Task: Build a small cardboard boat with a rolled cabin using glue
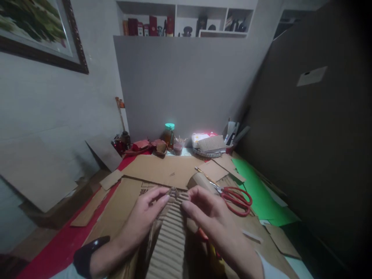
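A long strip of corrugated cardboard (170,240), its ridges running crosswise, stretches from the bottom edge toward the middle of the table. My left hand (142,213) pinches the left side of its far end between thumb and fingers. On the right side of that end, my right hand (207,211) has its thumb and fingers closed on the cardboard. A small curled bit of cardboard (173,192) shows between the two hands. Red-handled scissors (236,199) lie just right of my right hand. Under my right wrist, an orange and yellow tool is partly hidden.
Flat cardboard sheets (157,166) cover much of the red-covered table. Beyond my hands lie a cardboard tube (199,181) and a pencil (206,174). Green paper (258,193) is on the right. A jar with a turquoise lid (169,135) and a tray (207,153) stand at the back.
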A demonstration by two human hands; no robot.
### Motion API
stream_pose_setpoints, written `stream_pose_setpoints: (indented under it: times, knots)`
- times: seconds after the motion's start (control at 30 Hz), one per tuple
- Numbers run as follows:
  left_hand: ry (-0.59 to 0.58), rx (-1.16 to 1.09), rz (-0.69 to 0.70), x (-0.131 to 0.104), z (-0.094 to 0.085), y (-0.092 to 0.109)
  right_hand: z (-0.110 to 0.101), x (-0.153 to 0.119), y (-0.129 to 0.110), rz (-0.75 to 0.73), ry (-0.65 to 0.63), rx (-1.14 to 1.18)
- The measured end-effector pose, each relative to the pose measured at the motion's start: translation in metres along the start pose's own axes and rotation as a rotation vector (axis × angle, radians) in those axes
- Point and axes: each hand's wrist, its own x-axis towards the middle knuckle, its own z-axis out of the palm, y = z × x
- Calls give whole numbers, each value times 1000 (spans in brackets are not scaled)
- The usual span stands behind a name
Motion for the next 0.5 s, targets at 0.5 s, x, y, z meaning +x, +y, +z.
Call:
stream_pose_setpoints:
  times: [0.5]
  knots:
    - [-19,104,95,-14,3,-4,-7,5,9,-146,-91,-300]
